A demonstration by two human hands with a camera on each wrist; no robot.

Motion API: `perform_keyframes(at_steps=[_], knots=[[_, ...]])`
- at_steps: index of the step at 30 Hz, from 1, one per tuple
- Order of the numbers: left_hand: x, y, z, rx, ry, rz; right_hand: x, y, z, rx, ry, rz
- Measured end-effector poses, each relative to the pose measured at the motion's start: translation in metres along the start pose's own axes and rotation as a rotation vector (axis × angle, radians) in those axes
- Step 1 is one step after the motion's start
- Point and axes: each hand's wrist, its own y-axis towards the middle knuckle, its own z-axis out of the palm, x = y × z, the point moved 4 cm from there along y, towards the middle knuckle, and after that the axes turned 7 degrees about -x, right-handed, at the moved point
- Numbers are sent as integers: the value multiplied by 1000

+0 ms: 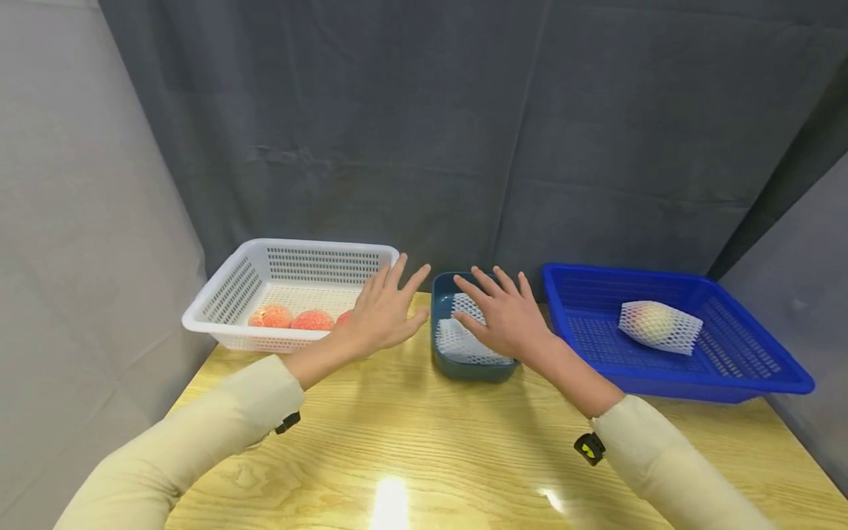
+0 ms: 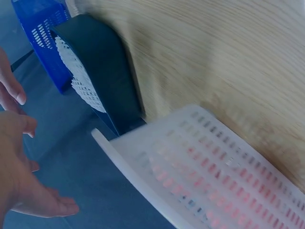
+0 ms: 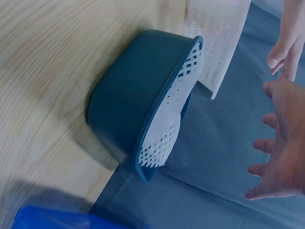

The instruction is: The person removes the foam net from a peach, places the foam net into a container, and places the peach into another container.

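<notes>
My left hand (image 1: 384, 309), fingers spread, hovers by the right end of a white basket (image 1: 291, 335) and holds nothing. Inside that basket lie red-and-yellow round fruits (image 1: 313, 319), like peaches; the hand and forearm partly cover one. Above a dark teal bin (image 1: 473, 370) is my right hand (image 1: 506, 313), palm down with fingers apart and nothing in it. White foam net sleeves (image 3: 162, 124) fill the bin and reach its rim. To the right, a blue basket (image 1: 662, 384) contains one pale yellow-pink fruit (image 1: 651, 322) wrapped in a foam net (image 1: 685, 333).
All three containers stand along the back of a wooden table (image 1: 397, 442). Behind them hangs a dark grey curtain (image 1: 411, 132). Light grey panels (image 1: 73, 221) rise at both sides. The blue basket is close to the right panel.
</notes>
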Motion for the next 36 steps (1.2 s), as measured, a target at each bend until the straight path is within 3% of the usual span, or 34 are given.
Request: perform_keyframes(at_steps=[11,28,36], knots=[[-31,12,19,33,15,12,-24,-12,-4,14,-16,36],[-70,13,40,56,-45,97,-68,-47,-8,89,-4,148],[-86,16,47,80,-76,116,-86,-61,-11,97,-38,163]])
